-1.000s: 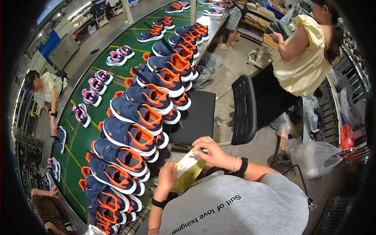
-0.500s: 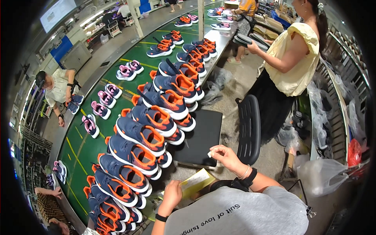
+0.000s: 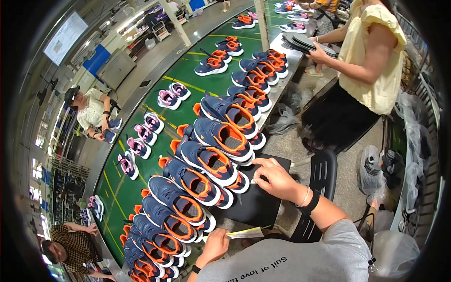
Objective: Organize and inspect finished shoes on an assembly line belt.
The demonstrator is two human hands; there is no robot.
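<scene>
Head view, belt: long green conveyor (image 3: 155,155), smooth, yellow-lined, curving away.
Shoes: double row of navy mesh sneakers (image 3: 211,164) with orange trim, overlapping along belt edge.
Pad: flat black board (image 3: 256,207), matte, beside the shoes.
Right hand (image 3: 275,178): palm down, fingers pressed on the board's edge.
Left hand (image 3: 213,246): clenched around thin yellowish paper strip (image 3: 246,233), held level near the chest.

Single head-worn fisheye view, steeply downward, close over the shoe-lined conveyor belt (image 3: 141,188).
</scene>
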